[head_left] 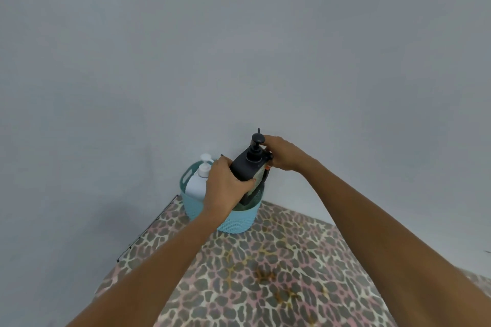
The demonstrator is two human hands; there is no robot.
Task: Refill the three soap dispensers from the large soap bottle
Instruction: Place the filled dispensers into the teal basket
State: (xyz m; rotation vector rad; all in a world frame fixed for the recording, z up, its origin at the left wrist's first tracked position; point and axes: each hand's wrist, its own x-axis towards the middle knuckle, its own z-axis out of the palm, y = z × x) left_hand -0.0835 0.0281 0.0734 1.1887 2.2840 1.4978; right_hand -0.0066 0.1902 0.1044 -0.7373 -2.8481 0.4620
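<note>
Two bare hands meet over a teal woven basket (239, 220) that stands at the far corner of the bench (265, 273), close against a plain grey wall (239, 48). Between them they hold a dark grey soap dispenser (243, 164), which is tilted with its pump head (257, 138) leaning up and away toward the wall. Its lower end sits inside the basket mouth; whether it touches the bottom cannot be told.

The left hand (225, 188) wraps the dispenser's body from the left side, its grip curled round the bottle, with the thumb tip lying across the front face. The right hand (281, 154) comes in from the right at the top. Its grip is curled about the pump, with fingertips against the round pump head and lower fingers at the collar beneath it.

A white pump bottle (196, 183) stands upright in the left half of the same basket, just beside the left hand, its white nozzle rising above the rim near one of the basket's cut-out handles (188, 175). Behind the dark dispenser a thin black pump tip (258, 130) pokes up against the wall, and a greenish textured surface (259, 175) shows just below the right hand. What these belong to is too hidden to tell.

The bench is covered with a leopard-print cloth in grey, pink and cream, marked by a few brownish stains (263, 275) near the middle. A thin black line (148, 225) runs along the bench's left edge.
</note>
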